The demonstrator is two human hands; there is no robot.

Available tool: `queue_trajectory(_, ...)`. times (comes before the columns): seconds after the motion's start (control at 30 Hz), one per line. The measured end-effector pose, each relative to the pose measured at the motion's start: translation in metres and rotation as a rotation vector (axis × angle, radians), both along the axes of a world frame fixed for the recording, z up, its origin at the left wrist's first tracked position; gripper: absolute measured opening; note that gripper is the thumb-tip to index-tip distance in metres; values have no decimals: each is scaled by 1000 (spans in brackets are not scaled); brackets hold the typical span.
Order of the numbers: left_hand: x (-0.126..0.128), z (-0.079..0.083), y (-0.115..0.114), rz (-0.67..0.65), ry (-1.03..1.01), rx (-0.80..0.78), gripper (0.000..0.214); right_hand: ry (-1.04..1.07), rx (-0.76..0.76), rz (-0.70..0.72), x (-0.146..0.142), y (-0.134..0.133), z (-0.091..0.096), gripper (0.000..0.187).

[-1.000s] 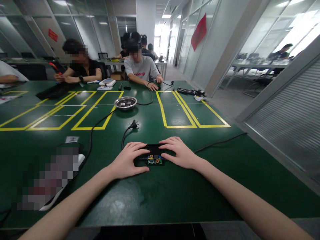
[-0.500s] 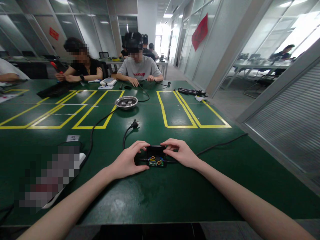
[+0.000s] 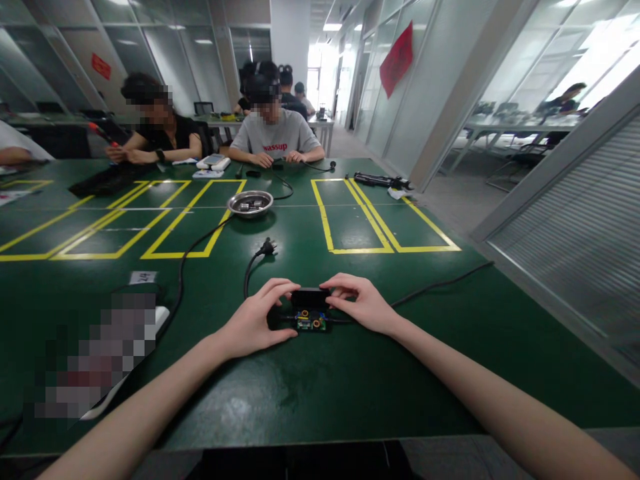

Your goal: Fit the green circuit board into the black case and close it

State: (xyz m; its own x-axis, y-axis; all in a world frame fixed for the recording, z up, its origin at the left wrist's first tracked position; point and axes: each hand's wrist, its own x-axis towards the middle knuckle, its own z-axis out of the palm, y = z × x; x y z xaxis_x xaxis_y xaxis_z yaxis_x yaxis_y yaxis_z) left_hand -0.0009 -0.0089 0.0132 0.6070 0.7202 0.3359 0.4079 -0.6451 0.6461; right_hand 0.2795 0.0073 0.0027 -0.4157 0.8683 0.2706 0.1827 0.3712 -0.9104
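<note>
In the head view, an opened power adapter lies in front of me with its circuit board (image 3: 311,321) showing, copper coils on it. A black case cover (image 3: 310,298) stands tilted up along the board's far side. My left hand (image 3: 257,317) curves around the adapter's left end, fingertips at the cover's upper left corner and thumb by the board's lower left corner. With closed fingers, my right hand (image 3: 363,301) grips the cover's right end. Black cords run out from both sides of the adapter, partly hidden by my hands. One plug (image 3: 267,247) lies just beyond my left hand.
A metal bowl (image 3: 251,204) with metal parts stands farther off. At the left lies a white power strip (image 3: 161,321), mostly pixelated, near a paper label (image 3: 143,278). Yellow tape (image 3: 360,251) marks the green table (image 3: 400,393). Co-workers sit across, one with hands on small black parts.
The cover's dark face shows a little more, tilted up between my fingers. My hands hold nearly the same place, and the whole view has shifted slightly.
</note>
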Motion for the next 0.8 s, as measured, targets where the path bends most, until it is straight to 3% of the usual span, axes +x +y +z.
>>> queue_trajectory(0.27, -2, 1, -1, 21, 38, -7, 73, -57, 33, 27, 1, -1, 3, 23)
queue_trajectory(0.57, 3, 5, -3, -82, 33, -11, 24, -261, 374, 195, 2, -12, 14, 15)
queue_trajectory(0.7, 2, 6, -2, -75, 73, 14, 23, -422, 480, 205, -1, -15, 12, 33)
queue_trajectory(0.8, 2, 7, -1, -52, 106, 70, 26, -501, 593, 177, -4, -15, 10, 31)
